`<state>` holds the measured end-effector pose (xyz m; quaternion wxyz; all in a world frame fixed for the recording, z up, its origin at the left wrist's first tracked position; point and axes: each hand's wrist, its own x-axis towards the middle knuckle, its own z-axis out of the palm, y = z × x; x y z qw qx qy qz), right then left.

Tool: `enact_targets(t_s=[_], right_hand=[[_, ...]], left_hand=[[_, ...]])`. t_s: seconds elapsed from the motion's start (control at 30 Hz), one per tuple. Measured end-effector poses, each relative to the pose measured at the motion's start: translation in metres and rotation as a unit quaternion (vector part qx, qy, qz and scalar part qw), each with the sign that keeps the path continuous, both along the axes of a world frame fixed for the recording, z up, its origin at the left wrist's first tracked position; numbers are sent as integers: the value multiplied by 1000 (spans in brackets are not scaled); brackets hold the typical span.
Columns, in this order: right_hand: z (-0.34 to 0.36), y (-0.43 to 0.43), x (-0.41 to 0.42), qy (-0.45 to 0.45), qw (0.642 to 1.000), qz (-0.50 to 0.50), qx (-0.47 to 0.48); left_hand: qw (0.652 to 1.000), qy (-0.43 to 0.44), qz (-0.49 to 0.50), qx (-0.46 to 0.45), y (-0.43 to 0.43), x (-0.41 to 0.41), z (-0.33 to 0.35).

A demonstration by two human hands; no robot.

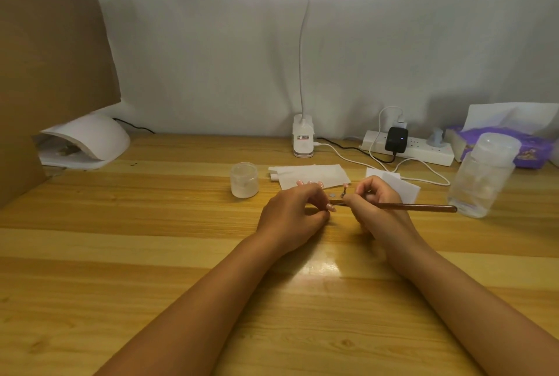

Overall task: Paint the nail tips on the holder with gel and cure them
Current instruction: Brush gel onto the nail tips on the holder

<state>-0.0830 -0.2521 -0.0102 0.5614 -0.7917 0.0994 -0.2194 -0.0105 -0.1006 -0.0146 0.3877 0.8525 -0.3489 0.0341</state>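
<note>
On the wooden desk (151, 254), the right hand (375, 206) grips a brush (423, 207) lying 3-to-9 o'clock, bristles toward the nail tip (332, 208) that the left hand (290, 215) pinches.

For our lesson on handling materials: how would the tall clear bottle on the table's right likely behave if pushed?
The clear bottle is taller than wide, so a push near its top may tip it. Its round body would probably roll once down. Its smooth, plastic-looking wall may feel slippery.
</note>
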Motion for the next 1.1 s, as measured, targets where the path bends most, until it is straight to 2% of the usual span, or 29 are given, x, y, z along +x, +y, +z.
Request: enact_targets(t_s=[0.47,0.9,1.1], right_hand=[[1,4,0,5,999,7,-43],[0,1,1,-13,999,-41,29],[-3,0,3,-13,999,-53,-4]], left_hand=[[1000,4,-2,-4,0,-1,0],[1000,18,-9,-24,0,3,-2],[997,27,-17,-65,0,3,-2]])
